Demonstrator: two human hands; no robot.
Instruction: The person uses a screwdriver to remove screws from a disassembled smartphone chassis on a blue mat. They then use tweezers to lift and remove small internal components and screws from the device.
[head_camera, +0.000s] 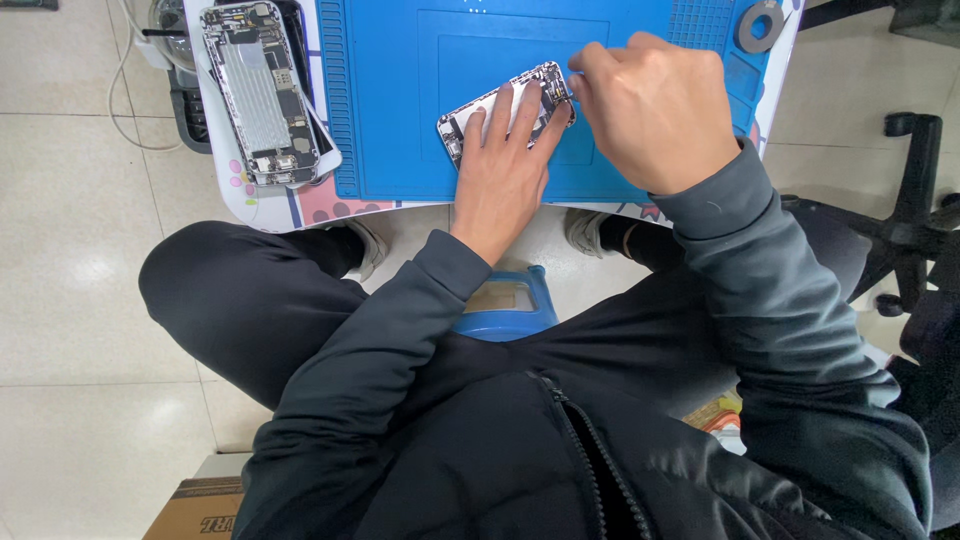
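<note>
An opened phone with its insides showing lies tilted on a blue work mat. My left hand presses flat on it, fingers spread over its middle. My right hand is closed at the phone's right end, fingertips pinched near the small parts there; whether they hold a tool or a part is hidden. A second opened phone body lies at the left of the mat on a white table.
A grey ring-shaped object sits at the mat's top right. A blue stool shows between my knees. A black office chair base stands at the right, a cardboard box at the bottom left. White cables hang left.
</note>
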